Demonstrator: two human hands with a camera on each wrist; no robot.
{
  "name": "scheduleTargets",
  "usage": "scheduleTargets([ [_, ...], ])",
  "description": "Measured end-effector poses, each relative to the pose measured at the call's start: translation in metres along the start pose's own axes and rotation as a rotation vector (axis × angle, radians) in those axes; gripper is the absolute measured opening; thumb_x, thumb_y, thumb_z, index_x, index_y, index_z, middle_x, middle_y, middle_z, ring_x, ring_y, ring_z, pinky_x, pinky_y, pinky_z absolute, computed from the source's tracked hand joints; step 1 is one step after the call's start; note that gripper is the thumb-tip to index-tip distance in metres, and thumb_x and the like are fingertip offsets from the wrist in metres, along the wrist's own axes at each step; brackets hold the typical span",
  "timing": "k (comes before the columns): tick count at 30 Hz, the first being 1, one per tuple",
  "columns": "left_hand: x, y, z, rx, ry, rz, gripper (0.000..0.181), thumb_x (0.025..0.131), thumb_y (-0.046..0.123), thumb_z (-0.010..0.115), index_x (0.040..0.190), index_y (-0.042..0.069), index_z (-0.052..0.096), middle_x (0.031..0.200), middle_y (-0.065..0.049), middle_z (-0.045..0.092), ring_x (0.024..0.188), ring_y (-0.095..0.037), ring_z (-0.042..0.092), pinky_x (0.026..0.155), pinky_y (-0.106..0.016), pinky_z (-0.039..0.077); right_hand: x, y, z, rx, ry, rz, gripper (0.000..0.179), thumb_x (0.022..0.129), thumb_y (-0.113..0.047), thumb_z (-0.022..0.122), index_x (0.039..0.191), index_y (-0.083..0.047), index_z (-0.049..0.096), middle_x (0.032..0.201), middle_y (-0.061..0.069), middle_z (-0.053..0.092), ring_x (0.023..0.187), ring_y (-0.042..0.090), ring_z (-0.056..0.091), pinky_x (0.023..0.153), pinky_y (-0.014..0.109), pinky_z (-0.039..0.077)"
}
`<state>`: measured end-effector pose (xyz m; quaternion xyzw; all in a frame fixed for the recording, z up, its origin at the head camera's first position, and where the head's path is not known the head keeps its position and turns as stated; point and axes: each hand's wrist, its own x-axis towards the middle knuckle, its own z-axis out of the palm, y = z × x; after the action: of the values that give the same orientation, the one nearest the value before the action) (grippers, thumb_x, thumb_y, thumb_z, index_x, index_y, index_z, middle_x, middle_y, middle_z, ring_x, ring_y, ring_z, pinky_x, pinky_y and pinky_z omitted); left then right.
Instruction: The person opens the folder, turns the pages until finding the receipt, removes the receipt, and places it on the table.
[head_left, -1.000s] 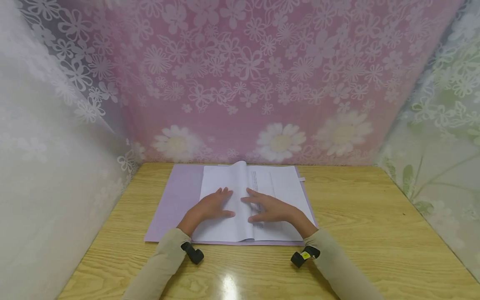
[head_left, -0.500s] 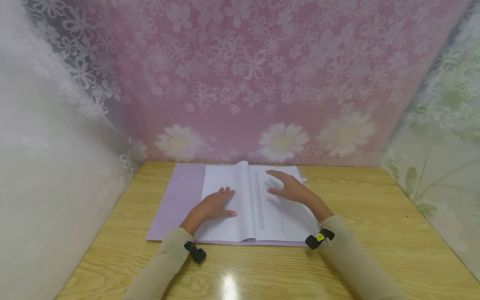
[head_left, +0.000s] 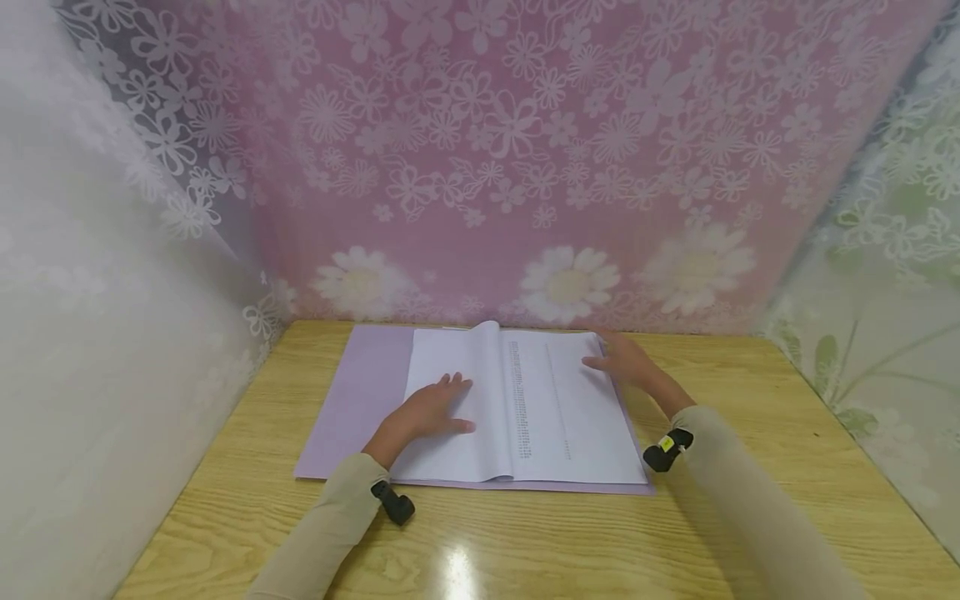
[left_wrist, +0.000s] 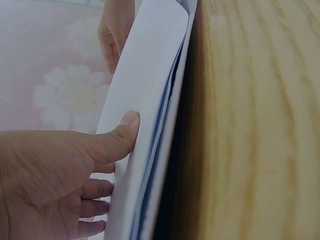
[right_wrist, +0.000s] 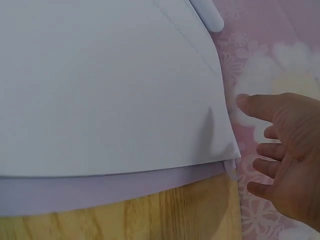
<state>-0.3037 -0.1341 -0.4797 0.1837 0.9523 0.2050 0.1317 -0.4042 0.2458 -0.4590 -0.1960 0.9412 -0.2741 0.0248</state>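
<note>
An open lilac folder lies on the table with white sheets inside. The left-hand sheets bulge upward along the fold. Columns of small print run down the right-hand page. My left hand rests on the left-hand sheets, fingers spread; the left wrist view shows its thumb against the curved paper. At the far right corner of the folder is my right hand. In the right wrist view that hand has loosely extended fingers and holds nothing, just beyond the page corner.
The wooden table extends on both sides of the folder and in front of it. A pink flowered cloth hangs along the back edge, with pale flowered cloths at left and right. A small tab shows at the folder's edge.
My right hand has lifted from near the fold and moved right across the page to its far right corner. The left hand stays in place, and the sheets look unmoved.
</note>
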Motion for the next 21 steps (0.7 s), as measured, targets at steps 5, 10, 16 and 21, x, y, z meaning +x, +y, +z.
scheduleTargets([
  [5, -0.002, 0.002, -0.002, -0.005, 0.002, 0.006, 0.084, 0.094, 0.048, 0.071, 0.16, 0.012, 0.034, 0.169, -0.016, 0.024, 0.157, -0.038, 0.022, 0.125, -0.054, 0.027, 0.004, 0.009, 0.004, -0.01, -0.019, 0.015, 0.078, 0.099, -0.025, 0.068, 0.156, 0.009, 0.028, 0.158, 0.035, 0.032, 0.145, 0.055, 0.033, 0.119, 0.065, 0.027],
  [10, -0.002, 0.003, -0.002, 0.005, -0.005, 0.0, 0.084, 0.094, 0.049, 0.069, 0.161, 0.014, 0.033, 0.169, -0.014, 0.022, 0.157, -0.036, 0.02, 0.125, -0.053, 0.026, 0.004, 0.014, 0.007, -0.011, -0.092, 0.076, 0.085, 0.099, -0.034, 0.067, 0.156, 0.012, 0.025, 0.159, 0.037, 0.027, 0.148, 0.054, 0.026, 0.121, 0.063, 0.025],
  [16, -0.001, 0.002, -0.001, 0.012, -0.004, -0.006, 0.084, 0.094, 0.051, 0.069, 0.161, 0.015, 0.032, 0.17, -0.013, 0.022, 0.157, -0.036, 0.02, 0.125, -0.053, 0.026, 0.006, 0.018, 0.009, -0.021, -0.127, 0.096, 0.087, 0.099, -0.038, 0.066, 0.156, 0.012, 0.024, 0.16, 0.036, 0.026, 0.149, 0.054, 0.024, 0.122, 0.063, 0.024],
  [21, -0.001, 0.001, -0.001, 0.018, 0.0, -0.003, 0.085, 0.094, 0.051, 0.068, 0.161, 0.015, 0.032, 0.169, -0.014, 0.022, 0.157, -0.036, 0.021, 0.125, -0.053, 0.027, 0.007, 0.018, 0.009, -0.022, -0.12, 0.085, 0.083, 0.099, -0.037, 0.067, 0.155, 0.011, 0.028, 0.159, 0.036, 0.029, 0.148, 0.054, 0.026, 0.121, 0.063, 0.026],
])
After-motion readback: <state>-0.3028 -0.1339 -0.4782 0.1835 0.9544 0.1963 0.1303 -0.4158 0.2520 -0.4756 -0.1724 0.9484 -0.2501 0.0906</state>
